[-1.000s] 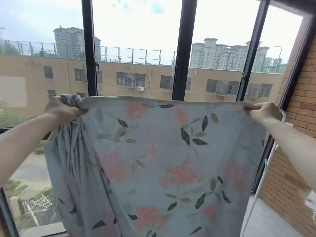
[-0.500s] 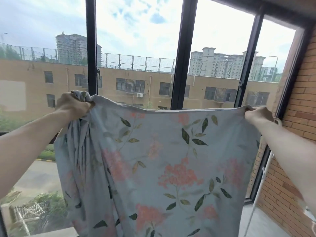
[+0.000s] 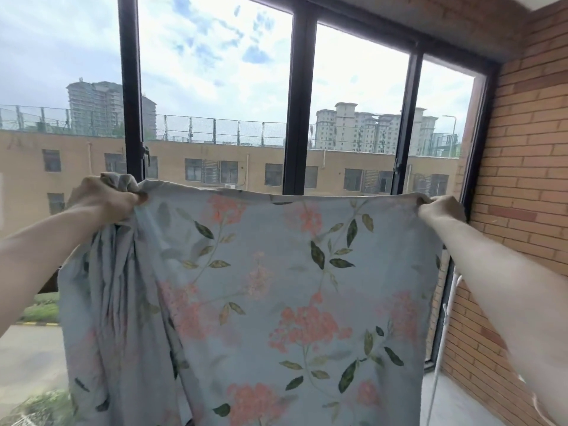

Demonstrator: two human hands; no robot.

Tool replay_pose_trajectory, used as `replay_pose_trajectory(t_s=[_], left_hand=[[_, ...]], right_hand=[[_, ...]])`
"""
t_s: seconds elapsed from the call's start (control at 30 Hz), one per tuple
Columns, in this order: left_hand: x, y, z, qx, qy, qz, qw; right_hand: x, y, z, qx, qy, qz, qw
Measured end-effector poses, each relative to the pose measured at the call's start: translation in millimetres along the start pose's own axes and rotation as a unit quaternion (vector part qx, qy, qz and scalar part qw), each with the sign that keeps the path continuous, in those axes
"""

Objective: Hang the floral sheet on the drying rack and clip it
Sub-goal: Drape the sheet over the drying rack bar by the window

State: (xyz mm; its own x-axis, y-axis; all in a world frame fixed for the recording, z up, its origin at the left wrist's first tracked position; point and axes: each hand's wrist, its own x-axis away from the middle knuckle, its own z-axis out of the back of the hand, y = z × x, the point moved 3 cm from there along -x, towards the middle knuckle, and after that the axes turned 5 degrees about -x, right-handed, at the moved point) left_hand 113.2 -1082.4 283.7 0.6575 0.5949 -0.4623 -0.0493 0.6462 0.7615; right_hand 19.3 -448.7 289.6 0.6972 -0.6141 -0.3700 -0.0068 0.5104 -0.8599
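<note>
Head view. One floral sheet (image 3: 261,302) held up, spread before the window (image 3: 302,96), upper edge stretched between both hands. Left hand (image 3: 106,202) fisted around a bunched wad of cloth at the corner; right hand (image 3: 441,207) pinching the opposite corner. Fabric looks thin, soft and light; it sags slightly mid-edge and drapes in folds below the left hand. Likely slips little, creases easily; best held at the top corners, as now. Count: one sheet, two hands. No clips visible; a thin white pole (image 3: 442,348), perhaps the rack, low right.

Black-framed window (image 3: 299,96), brick wall (image 3: 528,179) right, daylight, tan building (image 3: 255,167) outside
</note>
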Motion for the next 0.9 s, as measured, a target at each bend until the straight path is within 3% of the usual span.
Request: replay_pose_trajectory(t_s=[0.5,0.67,0.9], left_hand=[[4.1,80.7,-38.8,-0.027,-0.013,-0.027,0.999],[15.6,124.2,-59.5,-0.037,-0.002,-0.006,0.999],[42.1,197.1,-118.5,-0.036,0.012,-0.047,0.998]], right_hand=[[-59.7,27.2,29.1,-0.033,0.033,-0.027,0.999],[-92.3,38.4,49.4,-0.039,0.037,-0.038,0.998],[-154.0,65.3,98.4,-0.070,0.069,-0.035,0.995]])
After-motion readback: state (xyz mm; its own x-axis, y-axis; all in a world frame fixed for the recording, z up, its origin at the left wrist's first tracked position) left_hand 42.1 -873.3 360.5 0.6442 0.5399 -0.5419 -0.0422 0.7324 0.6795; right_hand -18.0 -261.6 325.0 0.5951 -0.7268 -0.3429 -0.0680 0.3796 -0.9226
